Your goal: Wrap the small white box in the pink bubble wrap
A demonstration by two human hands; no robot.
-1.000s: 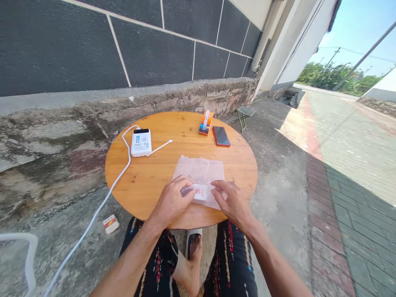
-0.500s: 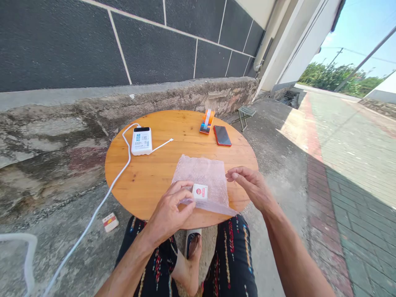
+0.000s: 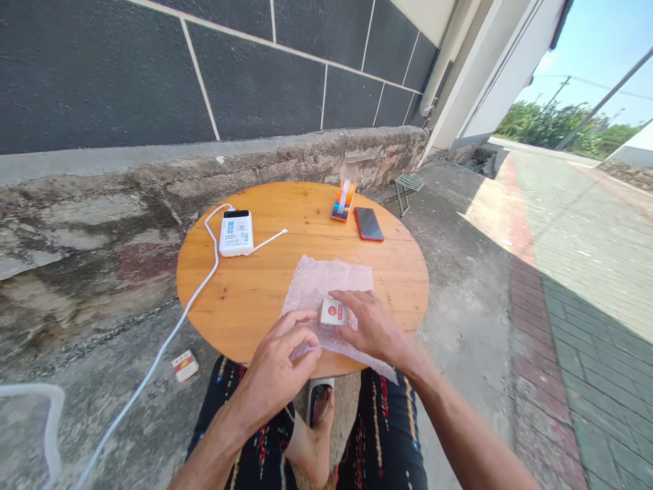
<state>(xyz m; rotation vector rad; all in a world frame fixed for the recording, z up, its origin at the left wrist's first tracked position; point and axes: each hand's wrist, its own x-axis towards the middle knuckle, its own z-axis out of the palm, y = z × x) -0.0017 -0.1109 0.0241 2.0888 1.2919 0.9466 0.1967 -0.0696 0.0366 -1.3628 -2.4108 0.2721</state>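
Note:
A small white box (image 3: 333, 312) with a red print lies on a sheet of bubble wrap (image 3: 326, 275), near the front of the round table. My left hand (image 3: 283, 354) is at the sheet's near left, thumb and fingers curled on the wrap's near edge, with the index fingertip close to the box's left side. From the right, my right hand (image 3: 370, 323) reaches around the box, fingers along its far side and thumb by its near right corner. The wrap's near right corner hangs over the table edge.
A round wooden table (image 3: 245, 299) stands before me. On it are a white power bank (image 3: 236, 235) with a white cable, an orange tape dispenser (image 3: 343, 201) and a red-edged phone (image 3: 368, 224). A cigarette packet (image 3: 185, 365) lies on the ground; a folding stool (image 3: 407, 189) stands behind.
My right hand has moved left from beside the wrap to the box. The box sits slightly tilted now, and the wrap's near edge has dropped lower over the table edge.

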